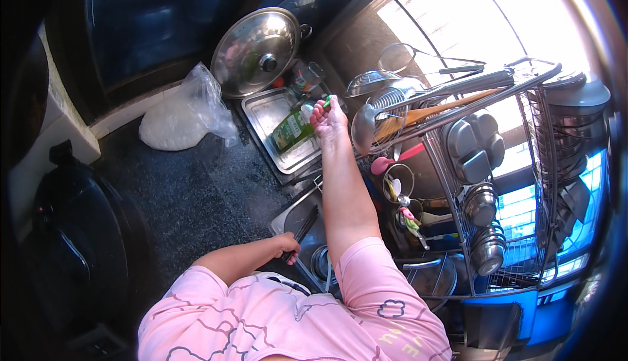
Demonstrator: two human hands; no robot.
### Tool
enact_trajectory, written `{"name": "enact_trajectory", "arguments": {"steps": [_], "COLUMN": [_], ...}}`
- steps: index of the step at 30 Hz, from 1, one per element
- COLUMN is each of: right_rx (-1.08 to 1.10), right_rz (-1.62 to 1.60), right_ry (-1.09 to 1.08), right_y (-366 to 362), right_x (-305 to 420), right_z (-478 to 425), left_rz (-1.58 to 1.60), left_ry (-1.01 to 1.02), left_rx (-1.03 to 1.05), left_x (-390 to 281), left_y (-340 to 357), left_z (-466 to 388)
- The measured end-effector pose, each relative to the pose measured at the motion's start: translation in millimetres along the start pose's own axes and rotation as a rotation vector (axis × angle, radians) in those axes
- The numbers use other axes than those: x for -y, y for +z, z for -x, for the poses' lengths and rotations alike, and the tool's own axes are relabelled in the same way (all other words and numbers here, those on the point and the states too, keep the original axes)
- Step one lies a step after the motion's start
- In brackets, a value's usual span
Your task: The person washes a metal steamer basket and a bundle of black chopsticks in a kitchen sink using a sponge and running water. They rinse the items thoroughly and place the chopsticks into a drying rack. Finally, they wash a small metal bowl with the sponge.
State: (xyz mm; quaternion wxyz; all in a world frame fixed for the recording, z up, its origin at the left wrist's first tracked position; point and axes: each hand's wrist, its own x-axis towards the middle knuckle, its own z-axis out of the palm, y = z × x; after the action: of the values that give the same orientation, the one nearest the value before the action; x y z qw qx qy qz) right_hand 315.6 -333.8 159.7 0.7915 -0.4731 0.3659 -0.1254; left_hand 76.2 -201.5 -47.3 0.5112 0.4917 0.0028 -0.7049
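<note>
My right hand [329,118] reaches forward over a metal tray, its fingers closed round a small green item [327,101] that is mostly hidden. Just beside it, a bottle of green liquid [293,130] with a white top lies tilted on the rectangular metal tray [252,107]. Low in the view, my left hand [289,248] grips a dark, long-bladed utensil [306,227] by its lower end, over a steel sink basin [284,217]. Its exact kind cannot be told. Round metal items [321,263] lie in the basin, partly hidden by my right arm.
A tied plastic bag of white contents [171,118] rests on the dark speckled counter [211,199]. A large steel lid [257,51] leans behind the tray. At the right stands a wire dish rack [449,204] with ladles, strainers and bowls; its rail juts close to my right hand.
</note>
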Motion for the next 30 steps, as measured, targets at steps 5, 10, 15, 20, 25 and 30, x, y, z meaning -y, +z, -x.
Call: {"name": "enact_trajectory", "arguments": {"steps": [5, 10, 15, 20, 25, 30], "right_rx": [-0.004, -0.034, 0.215, 0.392, -0.094, -0.183], "right_rz": [0.074, 0.228, 0.156, 0.195, 0.133, 0.62], "right_ry": [0.057, -0.035, -0.056, 0.022, -0.052, -0.575], "right_y": [-5.4, -9.9, -37.9, -127.3, -265.0, -356.7], "right_x": [-0.3, 1.9, -30.8, -104.8, -146.7, -180.7], "right_z": [6.8, 24.8, 57.3, 116.2, 153.5, 178.5], "left_rz": [-0.003, 0.013, 0.049, 0.131, 0.183, 0.149], "left_ry": [-0.006, 0.01, -0.005, 0.041, 0.054, 0.035], "left_rx": [0.003, -0.02, 0.053, -0.004, 0.098, 0.162], "left_x": [-1.2, -3.1, -2.5, -1.7, 3.9, 10.4], "left_y": [-0.8, 2.3, -1.6, -1.1, 2.2, 35.3], "left_z": [2.9, 3.9, -9.3, -2.9, 8.5, 11.8]}}
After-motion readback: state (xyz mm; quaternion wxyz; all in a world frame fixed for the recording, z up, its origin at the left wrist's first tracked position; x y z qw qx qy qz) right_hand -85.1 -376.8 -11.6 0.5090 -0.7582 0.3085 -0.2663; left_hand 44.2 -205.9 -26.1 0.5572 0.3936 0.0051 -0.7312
